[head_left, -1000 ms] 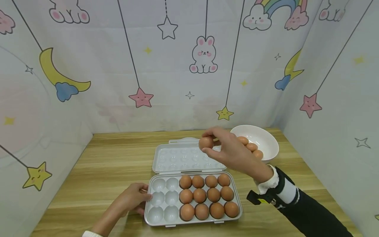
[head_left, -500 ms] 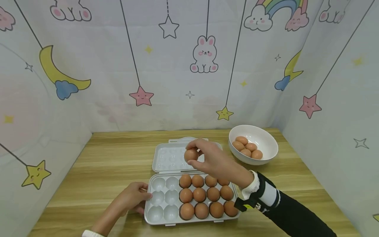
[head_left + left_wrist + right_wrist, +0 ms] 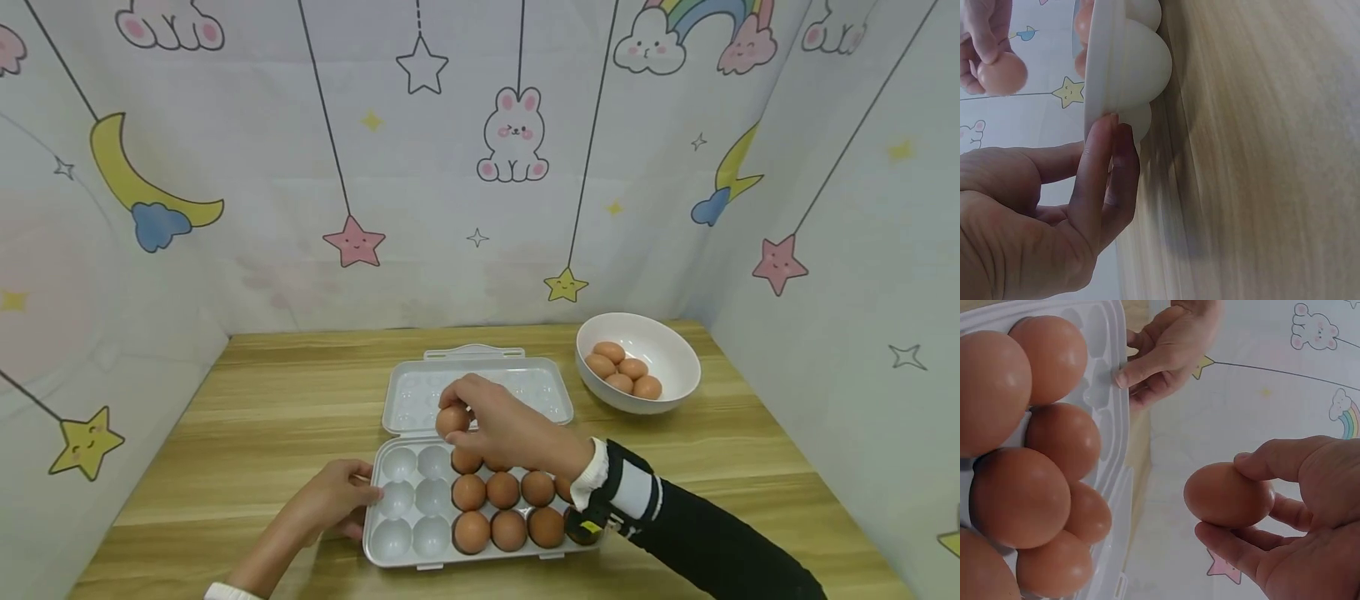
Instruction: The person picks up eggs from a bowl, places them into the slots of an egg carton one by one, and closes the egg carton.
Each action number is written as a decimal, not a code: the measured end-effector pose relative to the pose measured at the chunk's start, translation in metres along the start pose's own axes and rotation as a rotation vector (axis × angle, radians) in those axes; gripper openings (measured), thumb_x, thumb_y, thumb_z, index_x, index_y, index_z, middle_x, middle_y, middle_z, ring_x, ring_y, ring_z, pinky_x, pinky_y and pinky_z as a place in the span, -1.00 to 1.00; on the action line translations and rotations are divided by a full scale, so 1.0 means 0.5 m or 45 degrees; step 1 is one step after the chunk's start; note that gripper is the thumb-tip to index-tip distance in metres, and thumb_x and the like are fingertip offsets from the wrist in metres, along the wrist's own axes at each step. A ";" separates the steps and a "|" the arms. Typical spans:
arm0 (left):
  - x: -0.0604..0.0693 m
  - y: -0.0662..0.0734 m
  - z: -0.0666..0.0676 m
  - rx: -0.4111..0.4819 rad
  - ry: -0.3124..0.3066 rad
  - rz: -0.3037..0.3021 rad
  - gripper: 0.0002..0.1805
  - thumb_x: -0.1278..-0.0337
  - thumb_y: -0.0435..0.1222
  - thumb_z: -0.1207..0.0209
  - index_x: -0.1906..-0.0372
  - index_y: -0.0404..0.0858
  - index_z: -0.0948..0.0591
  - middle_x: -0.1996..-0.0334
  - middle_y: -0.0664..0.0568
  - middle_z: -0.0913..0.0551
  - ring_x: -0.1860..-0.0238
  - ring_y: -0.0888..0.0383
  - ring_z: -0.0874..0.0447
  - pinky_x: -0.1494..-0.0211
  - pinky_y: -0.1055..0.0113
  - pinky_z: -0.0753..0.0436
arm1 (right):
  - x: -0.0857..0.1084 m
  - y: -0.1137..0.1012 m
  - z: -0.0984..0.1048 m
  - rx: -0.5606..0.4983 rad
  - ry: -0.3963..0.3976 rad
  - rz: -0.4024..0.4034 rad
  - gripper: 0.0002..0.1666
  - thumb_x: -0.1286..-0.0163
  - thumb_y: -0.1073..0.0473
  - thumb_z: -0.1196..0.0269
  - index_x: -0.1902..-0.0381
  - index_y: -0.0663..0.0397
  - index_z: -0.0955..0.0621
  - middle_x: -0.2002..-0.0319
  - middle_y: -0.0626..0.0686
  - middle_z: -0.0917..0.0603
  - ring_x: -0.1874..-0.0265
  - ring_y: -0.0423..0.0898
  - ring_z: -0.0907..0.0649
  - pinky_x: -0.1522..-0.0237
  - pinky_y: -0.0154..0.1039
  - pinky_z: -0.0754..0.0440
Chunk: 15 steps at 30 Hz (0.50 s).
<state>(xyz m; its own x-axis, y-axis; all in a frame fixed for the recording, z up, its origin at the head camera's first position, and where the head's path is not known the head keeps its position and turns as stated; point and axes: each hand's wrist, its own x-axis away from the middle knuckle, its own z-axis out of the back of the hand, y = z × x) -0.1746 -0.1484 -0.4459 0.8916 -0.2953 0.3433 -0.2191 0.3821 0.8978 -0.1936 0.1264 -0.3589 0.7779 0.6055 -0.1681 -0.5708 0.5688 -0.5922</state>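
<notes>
My right hand (image 3: 506,425) pinches a brown egg (image 3: 452,422) between thumb and fingertips, above the back edge of a white plastic egg tray (image 3: 398,500). In the right wrist view the held egg (image 3: 1225,495) is apart from the tray and the other eggs. My left hand (image 3: 337,497) grips the tray's left rim, thumb on top and fingers against the side and below, as the left wrist view shows at the rim (image 3: 1100,75). Brown eggs (image 3: 472,532) fill the tray's columns on the right; the two left columns of cups hold none. My right arm hides some back-right eggs.
The tray's hinged lid (image 3: 536,392) lies open flat behind it. At the back right stands a white bowl (image 3: 671,371) with several brown eggs (image 3: 633,368). All stand on a wood-grain table (image 3: 300,383), with a printed cloth (image 3: 420,183) hanging behind and at the sides.
My right hand, with the egg, has moved left and down from near the bowl to above the tray's back edge. The left hand has stayed on the rim.
</notes>
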 end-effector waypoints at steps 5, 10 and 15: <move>0.001 -0.001 0.002 -0.003 -0.013 -0.014 -0.61 -0.30 -0.55 -0.19 -0.14 -0.69 -0.45 0.28 -0.14 -0.72 0.32 -0.06 -0.75 0.41 0.08 -0.81 | -0.017 0.010 -0.035 0.015 -0.059 -0.014 -0.64 -0.37 0.27 -0.39 -0.07 0.12 -0.56 0.08 -0.07 -0.58 0.16 -0.17 -0.54 0.08 -0.37 -0.61; 0.000 -0.002 0.005 0.008 -0.026 -0.017 -0.62 -0.31 -0.54 -0.18 -0.13 -0.69 -0.45 0.27 -0.15 -0.73 0.32 -0.08 -0.76 0.40 0.07 -0.81 | -0.029 0.017 -0.060 0.064 -0.069 -0.041 -0.65 -0.36 0.25 -0.40 -0.06 0.12 -0.58 0.11 -0.09 -0.59 0.17 -0.18 -0.54 0.08 -0.39 -0.60; -0.001 -0.001 0.004 0.004 -0.016 -0.011 -0.63 -0.30 -0.54 -0.19 -0.13 -0.68 -0.46 0.27 -0.14 -0.73 0.32 -0.07 -0.76 0.40 0.07 -0.81 | -0.038 0.024 -0.084 0.094 -0.109 -0.072 -0.69 -0.37 0.24 -0.41 -0.01 0.10 -0.59 0.15 -0.12 -0.59 0.20 -0.21 -0.53 0.11 -0.41 -0.58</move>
<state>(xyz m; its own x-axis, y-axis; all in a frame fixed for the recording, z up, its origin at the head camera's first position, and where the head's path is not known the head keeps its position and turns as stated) -0.1759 -0.1503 -0.4459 0.8883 -0.3096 0.3393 -0.2131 0.3765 0.9016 -0.2044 0.0983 -0.3959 0.7859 0.6147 -0.0666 -0.5469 0.6408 -0.5388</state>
